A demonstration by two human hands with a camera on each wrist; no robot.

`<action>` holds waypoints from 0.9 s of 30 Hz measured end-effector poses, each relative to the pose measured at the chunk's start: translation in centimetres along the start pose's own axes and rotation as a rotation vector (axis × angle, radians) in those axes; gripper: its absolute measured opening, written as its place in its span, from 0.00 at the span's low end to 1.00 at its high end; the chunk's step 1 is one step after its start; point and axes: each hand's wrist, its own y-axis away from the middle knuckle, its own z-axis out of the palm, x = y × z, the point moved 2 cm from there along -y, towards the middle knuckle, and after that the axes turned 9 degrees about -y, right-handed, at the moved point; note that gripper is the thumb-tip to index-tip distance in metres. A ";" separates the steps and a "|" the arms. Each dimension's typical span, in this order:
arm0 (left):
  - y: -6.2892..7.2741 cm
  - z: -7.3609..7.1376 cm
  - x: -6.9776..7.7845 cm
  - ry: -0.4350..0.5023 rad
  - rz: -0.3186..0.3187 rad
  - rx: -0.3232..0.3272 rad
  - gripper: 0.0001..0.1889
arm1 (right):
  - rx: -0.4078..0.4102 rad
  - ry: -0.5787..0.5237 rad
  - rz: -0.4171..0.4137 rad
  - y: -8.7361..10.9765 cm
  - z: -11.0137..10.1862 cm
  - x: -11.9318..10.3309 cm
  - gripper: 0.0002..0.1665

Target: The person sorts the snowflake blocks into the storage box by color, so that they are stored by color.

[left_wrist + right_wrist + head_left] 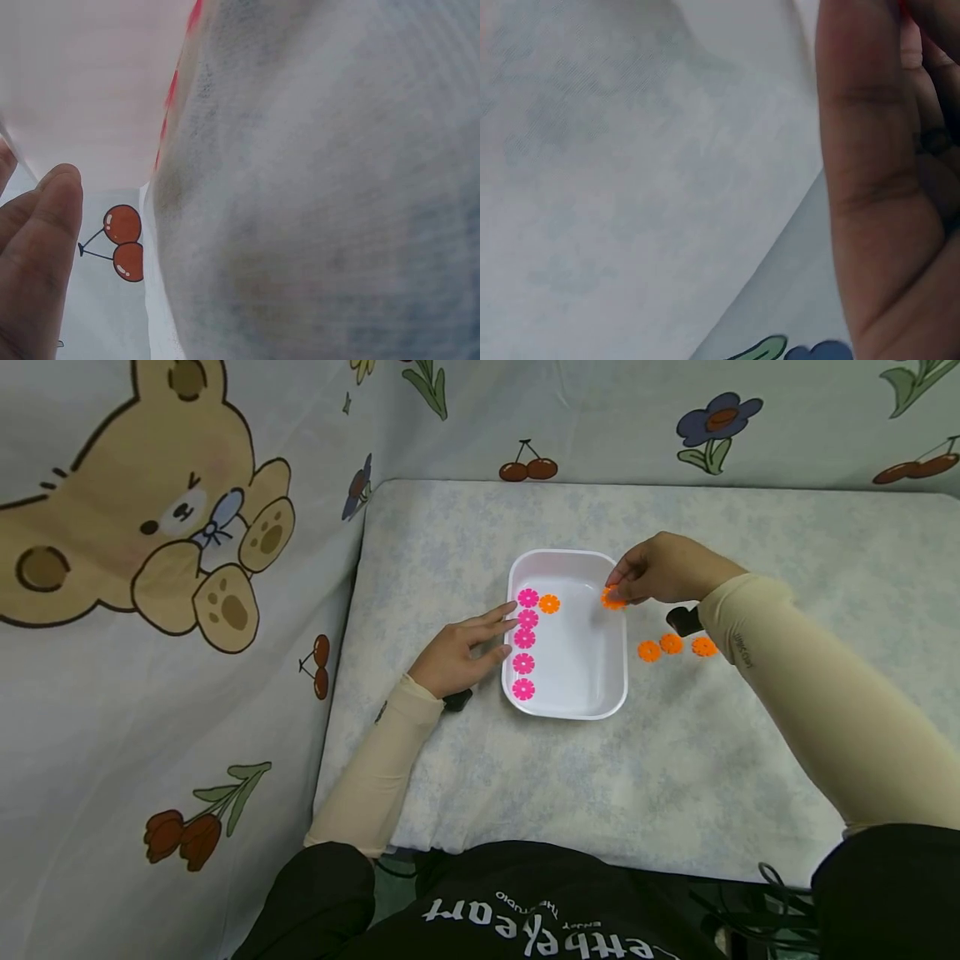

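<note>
A white rectangular tray (576, 647) lies on the cloth-covered table. Along its left side runs a column of several pink flower-shaped pieces (524, 663). One orange flower-shaped piece (550, 603) sits beside the topmost pink one. My right hand (667, 570) pinches another orange flower-shaped piece (612, 599) over the tray's right rim. The left hand (467, 647) rests at the left rim, its fingers extended and fingertips at the edge. In the left wrist view, fingers (45, 247) show beside the tray wall. The right wrist view shows the thumb side of the right hand (885, 180).
To the right of the tray, three loose orange pieces (671, 643) lie on the table (465, 768), the rightmost close to the right sleeve. A printed curtain (300, 410) hangs behind and to the left of the table. Dark cables (780, 902) lie below the front edge.
</note>
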 end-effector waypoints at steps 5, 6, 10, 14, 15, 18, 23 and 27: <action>0.2 -0.1 -0.1 -0.005 -0.007 -0.002 0.26 | -0.022 0.025 -0.033 -1.3 1.2 -2.6 0.20; 0.2 -0.1 -0.1 -0.008 -0.009 -0.002 0.26 | -0.027 0.033 -0.040 -1.5 1.5 -3.2 0.19; 0.3 -0.2 -0.2 -0.019 -0.005 -0.001 0.26 | -0.050 0.044 -0.067 -2.4 2.8 -5.3 0.16; 0.2 -0.2 -0.2 -0.021 0.006 -0.001 0.26 | -0.073 0.065 -0.100 -3.4 4.3 -6.6 0.15; 0.2 -0.1 -0.2 -0.021 0.007 -0.002 0.26 | -0.077 0.070 -0.105 -3.7 4.7 -6.8 0.15; 0.0 -0.1 -0.3 -0.022 0.001 -0.005 0.26 | -0.074 0.115 -0.114 -4.4 5.8 -7.0 0.13; -0.1 -0.1 -0.2 -0.038 -0.007 -0.010 0.26 | -0.055 0.217 -0.133 -5.6 6.9 -6.4 0.10; 0.0 -0.3 -0.1 -0.063 -0.003 -0.013 0.26 | -0.062 0.245 -0.122 -6.3 7.4 -5.7 0.08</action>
